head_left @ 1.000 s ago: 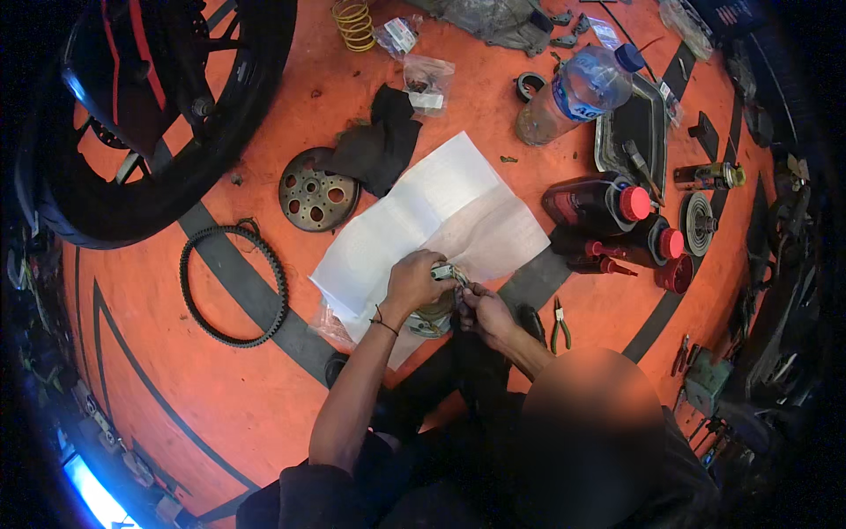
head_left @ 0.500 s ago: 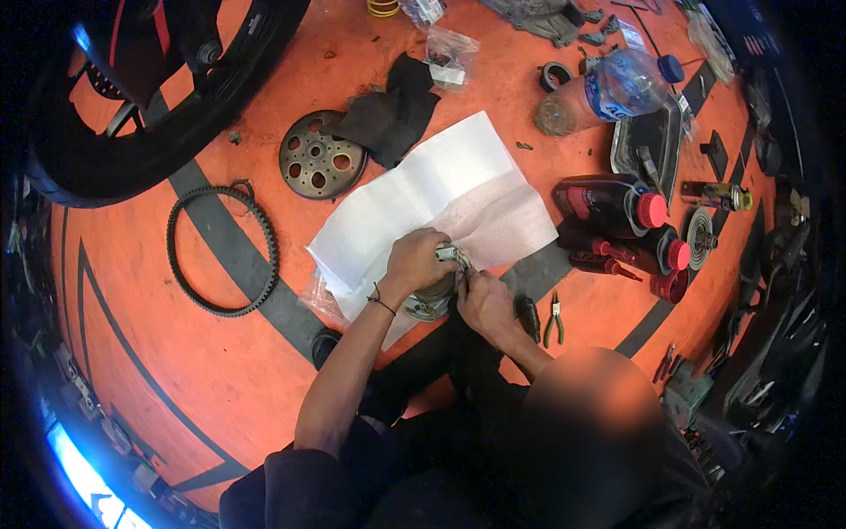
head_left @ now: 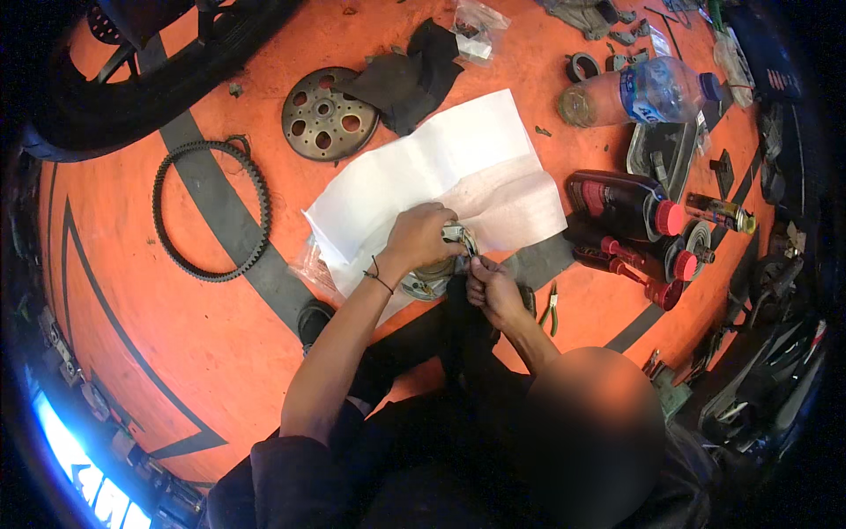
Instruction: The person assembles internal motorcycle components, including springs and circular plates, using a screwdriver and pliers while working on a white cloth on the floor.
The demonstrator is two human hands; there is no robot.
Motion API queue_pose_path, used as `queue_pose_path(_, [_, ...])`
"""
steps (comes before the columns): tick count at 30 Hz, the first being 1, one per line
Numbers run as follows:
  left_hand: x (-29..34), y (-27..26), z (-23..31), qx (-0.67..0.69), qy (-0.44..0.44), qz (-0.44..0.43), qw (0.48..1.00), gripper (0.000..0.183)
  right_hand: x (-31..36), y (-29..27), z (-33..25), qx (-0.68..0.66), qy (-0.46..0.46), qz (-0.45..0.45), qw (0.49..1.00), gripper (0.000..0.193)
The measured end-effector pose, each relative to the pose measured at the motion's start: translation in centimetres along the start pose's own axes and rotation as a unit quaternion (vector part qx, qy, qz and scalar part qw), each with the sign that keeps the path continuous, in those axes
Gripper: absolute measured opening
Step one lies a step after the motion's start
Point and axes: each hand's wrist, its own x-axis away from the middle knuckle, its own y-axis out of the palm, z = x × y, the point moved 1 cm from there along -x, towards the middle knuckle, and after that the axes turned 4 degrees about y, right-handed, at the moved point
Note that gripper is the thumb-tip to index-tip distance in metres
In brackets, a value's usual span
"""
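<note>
My left hand (head_left: 421,238) is closed round a round metal part (head_left: 429,284) with silver edges, close to my legs. The hand covers most of the part, so its exact kind is hidden. My right hand (head_left: 495,293) is closed just right of it, thumb and fingers pinched at a small thin dark piece that touches the part's silver end (head_left: 453,232). What that piece is I cannot make out. Under and beyond the part lies a creased white sheet (head_left: 423,167). Green-handled pliers (head_left: 552,313) lie right of my right hand.
A holed metal clutch bell (head_left: 326,115) and a dark cloth (head_left: 405,84) lie beyond the sheet. A toothed belt (head_left: 266,207) is at left, under a wheel (head_left: 167,101). Right are dark red-capped bottles (head_left: 612,203), a plastic bottle (head_left: 648,93) and a metal tray (head_left: 679,163).
My right hand has drawn slightly down and right, away from my left hand, its fingers more curled. The left hand keeps its hold. The whole view has shifted a little.
</note>
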Motion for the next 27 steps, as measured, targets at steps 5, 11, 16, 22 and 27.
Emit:
queue_pose_path(5, [-0.4,0.0,0.2,0.002,-0.011,-0.017,1.000,0.046,-1.6,1.7,2.6,0.204,-0.176,0.179,0.946,0.022])
queue_pose_path(11, [-0.2,0.1,0.1,0.004,-0.003,0.005,1.000,0.044,0.0,3.5,2.1,0.097,-0.136,0.184,0.969,0.017])
queue_pose_path(16, [0.1,0.2,0.0,0.005,0.006,0.020,1.000,0.041,-0.9,2.3,1.8,0.240,-0.203,0.209,0.926,0.021])
queue_pose_path(22, [0.0,0.2,-0.1,0.004,-0.002,0.008,1.000,0.043,-0.6,1.4,-0.8,0.150,-0.060,0.086,0.983,0.025])
queue_pose_path(27, [-0.1,-0.2,-0.1,0.013,-0.011,-0.028,0.999,0.046,0.8,1.5,-4.1,0.254,0.038,0.021,0.966,0.024])
